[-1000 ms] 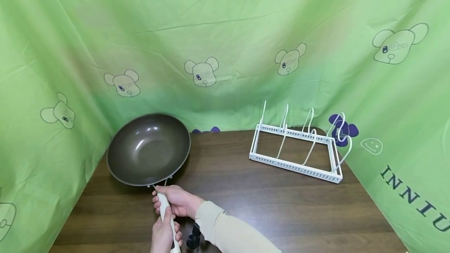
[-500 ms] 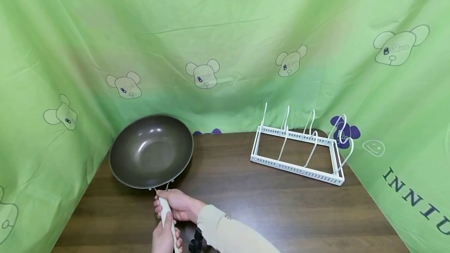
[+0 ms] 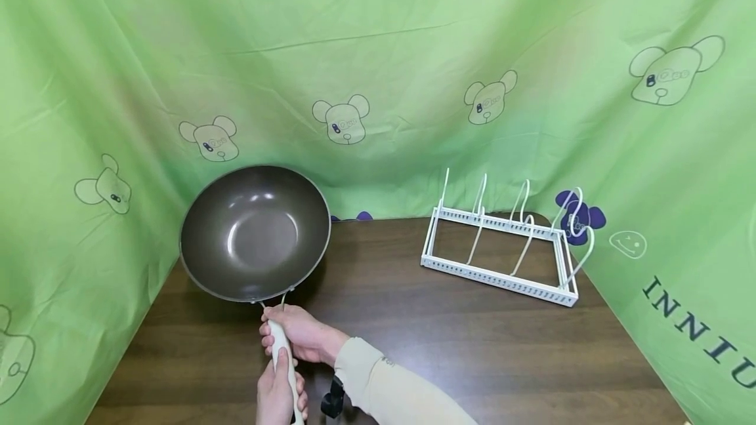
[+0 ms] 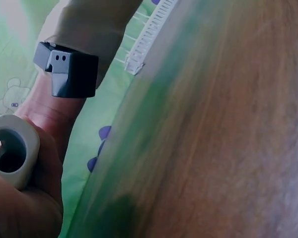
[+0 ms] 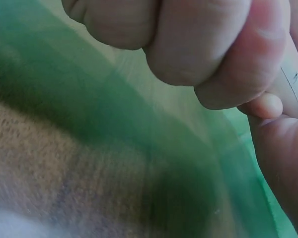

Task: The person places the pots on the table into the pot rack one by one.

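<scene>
A wok (image 3: 256,235) with a dark brown inside and a white handle (image 3: 282,346) is on the left in the head view, its bowl facing up and partly toward me. My right hand (image 3: 301,333) grips the handle close to the bowl. Below it, my left hand (image 3: 276,392) holds the handle's lower part, thumb along the top. The hollow handle end (image 4: 12,148) shows in the left wrist view. Curled right fingers (image 5: 198,44) fill the top of the right wrist view. Whether the wok's underside touches the table is hidden.
A white metal rack (image 3: 502,283) with upright wire dividers stands at the right of the brown wooden table (image 3: 378,320). A green patterned curtain (image 3: 407,169) encloses the back and sides. A black wrist device (image 3: 333,399) is on the right wrist.
The wok's far rim has risen and the bowl has tilted more toward me. Both hands keep their grip on the handle. The rack has stayed in place.
</scene>
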`<state>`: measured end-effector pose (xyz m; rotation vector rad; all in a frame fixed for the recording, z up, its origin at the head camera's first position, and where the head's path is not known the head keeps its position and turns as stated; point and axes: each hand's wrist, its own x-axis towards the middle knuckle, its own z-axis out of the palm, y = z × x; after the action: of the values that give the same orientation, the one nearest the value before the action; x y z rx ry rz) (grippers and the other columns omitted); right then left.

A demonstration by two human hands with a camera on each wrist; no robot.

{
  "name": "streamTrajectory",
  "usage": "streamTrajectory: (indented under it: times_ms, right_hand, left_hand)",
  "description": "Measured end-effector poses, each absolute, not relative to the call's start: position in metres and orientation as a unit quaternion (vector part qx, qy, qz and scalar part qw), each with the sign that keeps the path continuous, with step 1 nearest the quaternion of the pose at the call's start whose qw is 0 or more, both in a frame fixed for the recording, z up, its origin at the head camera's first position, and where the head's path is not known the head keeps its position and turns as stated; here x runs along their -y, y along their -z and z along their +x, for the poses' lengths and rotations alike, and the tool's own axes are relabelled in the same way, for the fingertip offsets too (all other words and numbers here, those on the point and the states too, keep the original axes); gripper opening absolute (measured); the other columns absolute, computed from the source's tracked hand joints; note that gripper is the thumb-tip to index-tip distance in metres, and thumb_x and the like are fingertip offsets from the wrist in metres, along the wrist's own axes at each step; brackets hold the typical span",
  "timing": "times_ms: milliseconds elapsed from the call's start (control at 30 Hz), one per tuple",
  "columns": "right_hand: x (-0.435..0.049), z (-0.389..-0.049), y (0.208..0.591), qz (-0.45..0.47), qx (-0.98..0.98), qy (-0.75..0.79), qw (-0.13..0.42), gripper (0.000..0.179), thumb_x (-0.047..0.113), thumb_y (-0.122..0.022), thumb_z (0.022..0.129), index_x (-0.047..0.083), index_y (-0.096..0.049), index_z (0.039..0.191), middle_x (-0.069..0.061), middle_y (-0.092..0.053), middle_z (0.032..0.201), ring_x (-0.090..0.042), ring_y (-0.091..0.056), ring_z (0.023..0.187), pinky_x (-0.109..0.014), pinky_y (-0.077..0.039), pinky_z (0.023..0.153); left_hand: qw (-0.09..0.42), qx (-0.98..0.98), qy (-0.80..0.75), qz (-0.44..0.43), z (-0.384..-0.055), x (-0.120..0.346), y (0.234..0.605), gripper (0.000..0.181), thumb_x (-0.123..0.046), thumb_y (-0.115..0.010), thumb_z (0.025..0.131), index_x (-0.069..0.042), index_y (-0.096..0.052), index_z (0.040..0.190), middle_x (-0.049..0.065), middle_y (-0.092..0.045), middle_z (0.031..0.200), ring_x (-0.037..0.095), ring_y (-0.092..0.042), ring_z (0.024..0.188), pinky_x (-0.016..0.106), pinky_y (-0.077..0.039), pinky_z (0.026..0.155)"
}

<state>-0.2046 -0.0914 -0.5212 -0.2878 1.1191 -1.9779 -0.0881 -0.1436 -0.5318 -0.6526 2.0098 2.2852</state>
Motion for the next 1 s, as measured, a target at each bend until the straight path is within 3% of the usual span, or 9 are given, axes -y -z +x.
streamTrajectory:
  times_ms: [1000]
  right_hand:
    - [0.059,-0.224,0.502,-0.112,-0.483,0.809,0.316,0.011,0.020,-0.044,0.108,0.010,-0.047,0.104,0.000,-0.050,0.076,-0.008,-0.049,0.062,-0.021,-0.048,0.057]
  left_hand:
    - [-0.010,-0.655,-0.745,-0.123,-0.120,0.124,0.538,0.060,-0.053,-0.036,0.107,0.007,-0.043,0.109,0.001,-0.046,0.060,0.013,-0.043,0.037,0.030,-0.043,0.032]
